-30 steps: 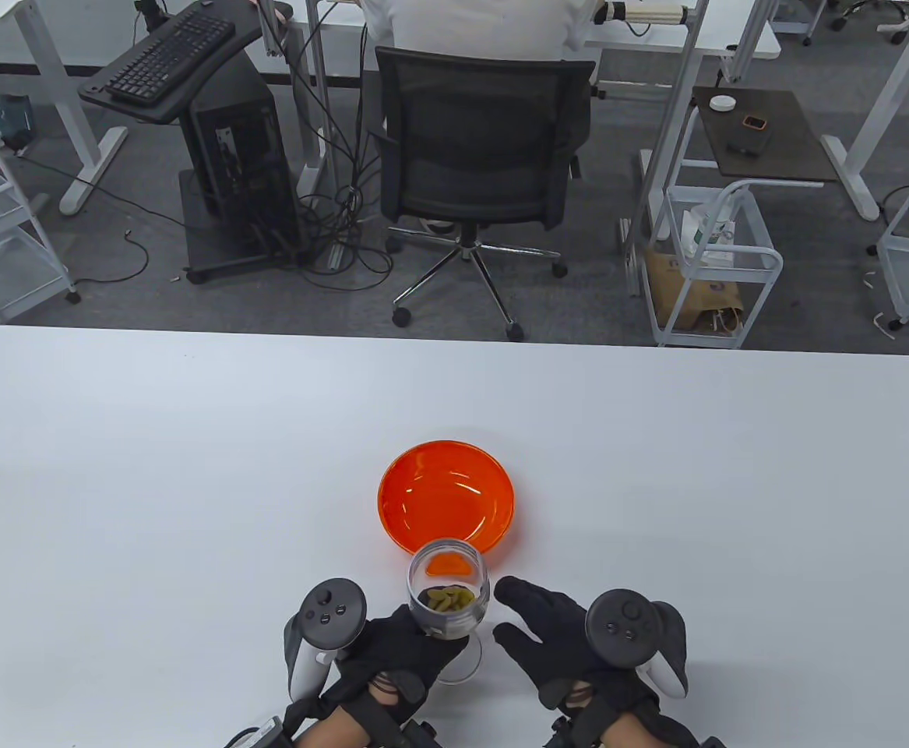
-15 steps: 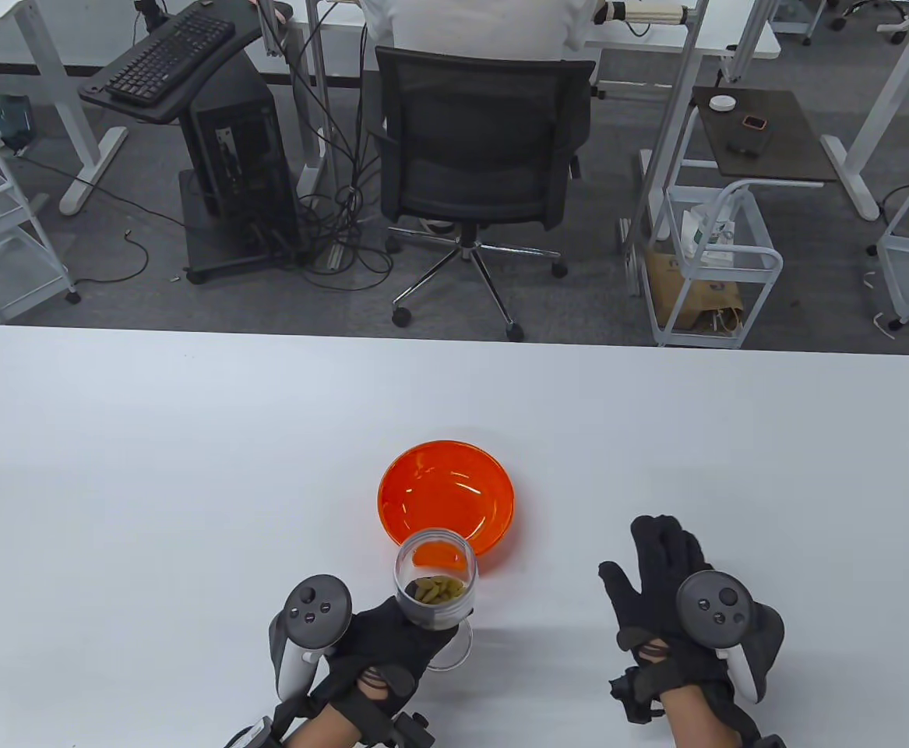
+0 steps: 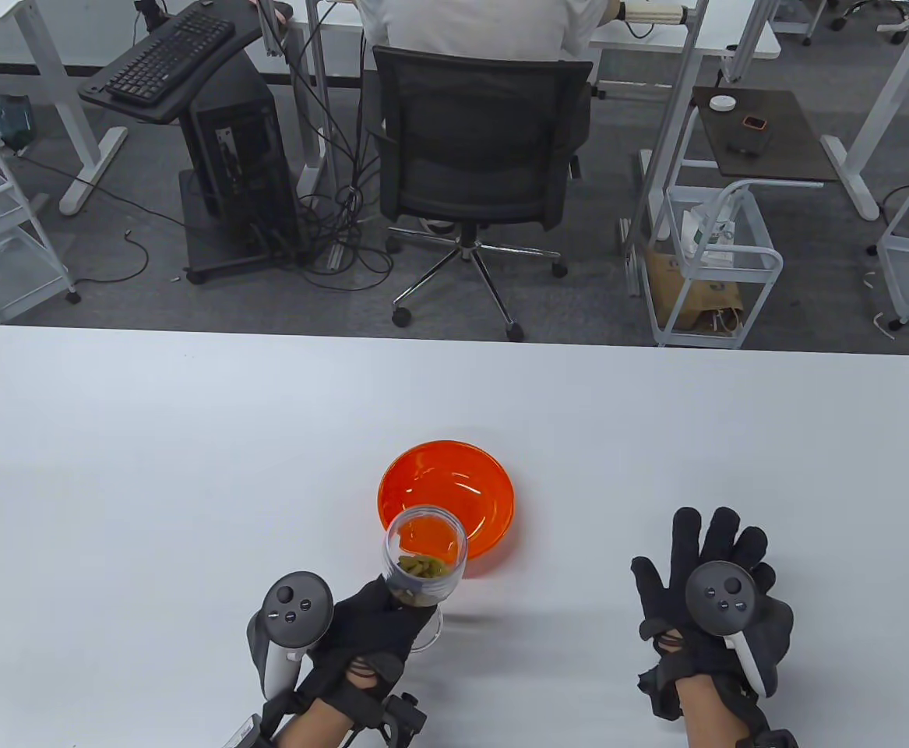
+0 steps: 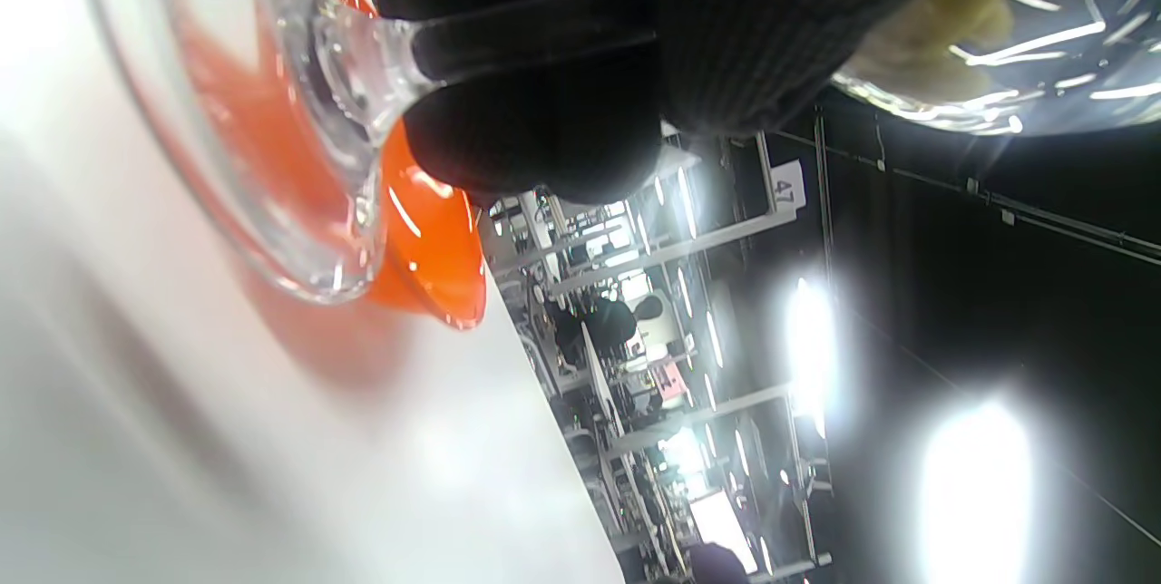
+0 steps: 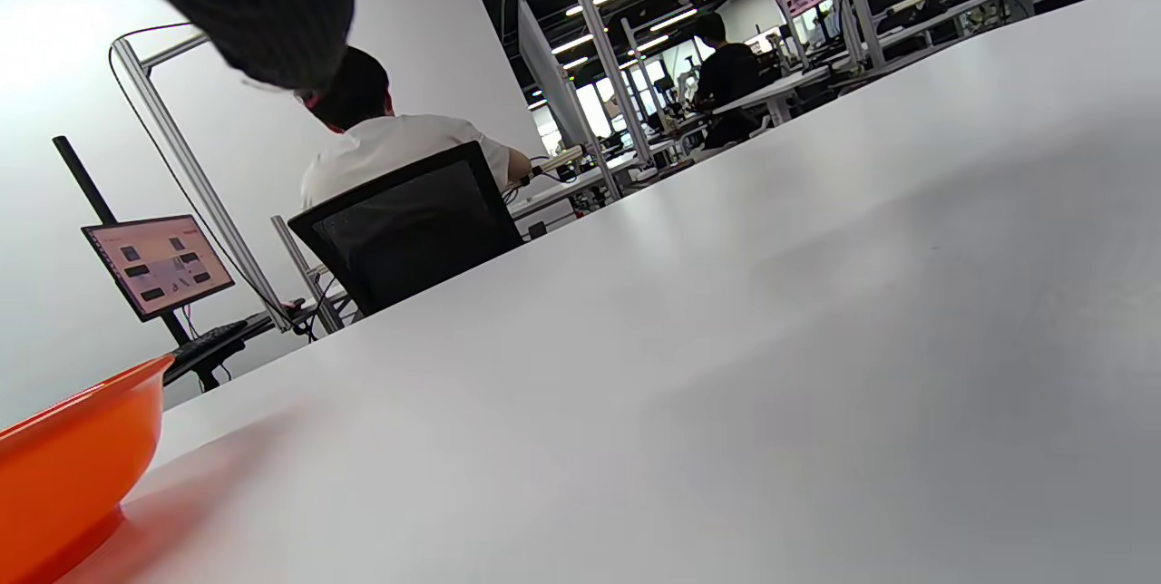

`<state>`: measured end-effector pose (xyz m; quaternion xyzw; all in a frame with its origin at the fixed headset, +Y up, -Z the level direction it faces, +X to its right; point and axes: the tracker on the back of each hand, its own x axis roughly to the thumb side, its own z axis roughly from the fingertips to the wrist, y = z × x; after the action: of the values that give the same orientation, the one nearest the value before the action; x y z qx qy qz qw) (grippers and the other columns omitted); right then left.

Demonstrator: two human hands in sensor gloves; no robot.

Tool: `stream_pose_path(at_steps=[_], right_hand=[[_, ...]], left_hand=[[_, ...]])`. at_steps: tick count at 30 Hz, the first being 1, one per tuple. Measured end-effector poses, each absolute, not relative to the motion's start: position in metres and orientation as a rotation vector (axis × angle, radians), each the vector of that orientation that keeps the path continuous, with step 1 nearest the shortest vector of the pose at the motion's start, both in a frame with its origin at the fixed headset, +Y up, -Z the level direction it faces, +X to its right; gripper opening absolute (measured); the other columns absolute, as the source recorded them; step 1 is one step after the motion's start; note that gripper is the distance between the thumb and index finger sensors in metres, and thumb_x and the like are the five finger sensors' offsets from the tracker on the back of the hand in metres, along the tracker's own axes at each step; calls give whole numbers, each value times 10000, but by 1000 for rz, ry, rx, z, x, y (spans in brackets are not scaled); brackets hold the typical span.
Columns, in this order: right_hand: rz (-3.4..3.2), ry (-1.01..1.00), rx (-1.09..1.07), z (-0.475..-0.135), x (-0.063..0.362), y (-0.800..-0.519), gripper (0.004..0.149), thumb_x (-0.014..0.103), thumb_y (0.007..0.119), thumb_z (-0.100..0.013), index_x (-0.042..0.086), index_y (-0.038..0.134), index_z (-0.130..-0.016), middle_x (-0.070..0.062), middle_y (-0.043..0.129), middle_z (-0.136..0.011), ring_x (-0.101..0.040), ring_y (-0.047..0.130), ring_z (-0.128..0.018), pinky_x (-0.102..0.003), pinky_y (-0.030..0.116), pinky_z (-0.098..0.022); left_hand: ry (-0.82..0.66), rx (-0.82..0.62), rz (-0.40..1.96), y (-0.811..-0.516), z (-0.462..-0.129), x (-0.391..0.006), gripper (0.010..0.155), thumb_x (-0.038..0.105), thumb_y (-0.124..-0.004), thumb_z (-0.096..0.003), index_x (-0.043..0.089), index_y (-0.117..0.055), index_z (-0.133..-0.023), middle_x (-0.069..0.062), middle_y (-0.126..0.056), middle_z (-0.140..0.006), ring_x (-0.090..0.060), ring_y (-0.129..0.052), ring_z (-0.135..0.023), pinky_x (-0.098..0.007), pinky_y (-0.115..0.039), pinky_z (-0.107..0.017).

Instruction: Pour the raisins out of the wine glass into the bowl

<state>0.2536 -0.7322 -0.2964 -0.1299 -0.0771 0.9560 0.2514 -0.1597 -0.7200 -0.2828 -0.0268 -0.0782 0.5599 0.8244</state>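
My left hand point(image 3: 372, 623) grips a clear wine glass point(image 3: 425, 559) with green raisins point(image 3: 421, 569) in its bowl, lifted off the white table point(image 3: 150, 467) just in front of the orange bowl point(image 3: 446, 495). The glass stands roughly upright, its rim overlapping the bowl's near edge. In the left wrist view my fingers point(image 4: 544, 126) wrap the stem point(image 4: 435, 26), with the glass foot point(image 4: 263, 140) and orange bowl point(image 4: 426, 239) behind. My right hand point(image 3: 703, 569) lies open and flat on the table to the right, holding nothing. The orange bowl's edge point(image 5: 63, 466) shows in the right wrist view.
A black office chair point(image 3: 477, 148) with a seated person stands beyond the table's far edge. Desks, a computer tower point(image 3: 236, 156) and white carts point(image 3: 719, 257) are on the floor behind.
My right hand let go near the glass and moved right, spreading flat on the table. My left hand lifted the glass off the table and carried it slightly left and toward the bowl.
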Motion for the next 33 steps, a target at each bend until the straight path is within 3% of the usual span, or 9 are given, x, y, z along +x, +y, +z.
stream_pose_path(at_steps=[11,20,26,33], right_hand=[[2542,-188,-340,-296,254,-731,788,516,763,-539,226,309,-1115,-194,44,-1165,-566,-54,-975,-690,21,-680],[2530,-209,-265,-293,244,-725,781,506,769,-538,215,330,-1114,-213,81,-1168,-581,-31,-967,-695,33,-673],[2503,-199,-250,-293,245,-726,782,503,772,-537,206,333,-1112,-221,113,-1172,-595,4,-974,-702,44,-672],[2519,-192,-241,-294,243,-726,781,504,771,-538,206,335,-1113,-223,120,-1175,-599,8,-973,-702,35,-668]], left_hand=[[-66,84,1042,-684,-292,-181,550,359,-839,-443,321,-738,-983,16,-973,-874,-251,-939,-813,-611,-389,-763],[-20,166,786,-655,-315,-172,545,336,-825,-450,345,-745,-989,30,-966,-890,-271,-896,-878,-635,-282,-755],[24,185,709,-653,-337,-170,534,343,-811,-453,357,-754,-984,40,-954,-905,-277,-860,-921,-626,-243,-756],[104,247,624,-669,-354,-178,532,342,-803,-460,368,-737,-987,46,-934,-917,-284,-797,-965,-625,-198,-743]])
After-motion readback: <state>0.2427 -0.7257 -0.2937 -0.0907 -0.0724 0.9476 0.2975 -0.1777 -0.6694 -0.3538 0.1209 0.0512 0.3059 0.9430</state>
